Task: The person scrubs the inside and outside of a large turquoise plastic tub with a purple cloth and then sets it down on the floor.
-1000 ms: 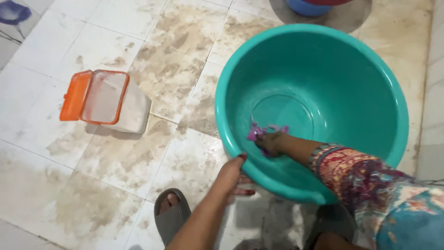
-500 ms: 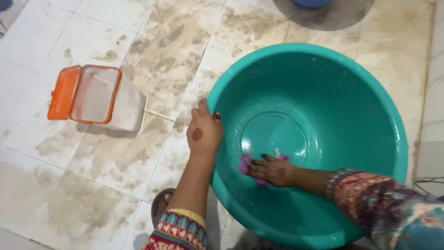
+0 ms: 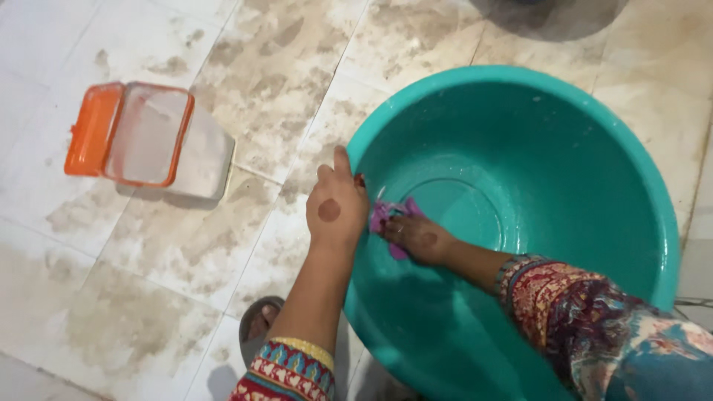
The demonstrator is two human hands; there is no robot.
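A: Quick pass. Left hand [image 3: 338, 212]?

B: Fingers hooked over the near-left rim of the teal basin [image 3: 594, 134], thumb side out, clamped on the rim. Basin looks tipped toward the person, though hard to be sure from above.

A: Right hand [image 3: 417, 239]?

B: Inside the basin, fingers closed down on a pink-purple scrub cloth [image 3: 386, 215], pressing it to the inner wall. Cloth sits just under and ahead of those fingertips, poking out on the rim side.

A: Which hand is nearer the cloth?

B: Right one is on it. Left fingers are just beside it, only the rim between them, not touching it as far as I can tell.

A: Long axis of the cloth?

B: Crumpled, no clear axis. The right forearm runs from lower right up to the left, so the cloth lies at the far-left end of that line, up against the wall below the left fingers.

A: Counts?

B: One basin, one cloth, two hands. One clear box with an orange lid [image 3: 137, 137], flipped open, lying on the stained tile floor [image 3: 245, 96], well apart to the left of the left fingers. One grey sandal [image 3: 256, 327] below the left forearm.
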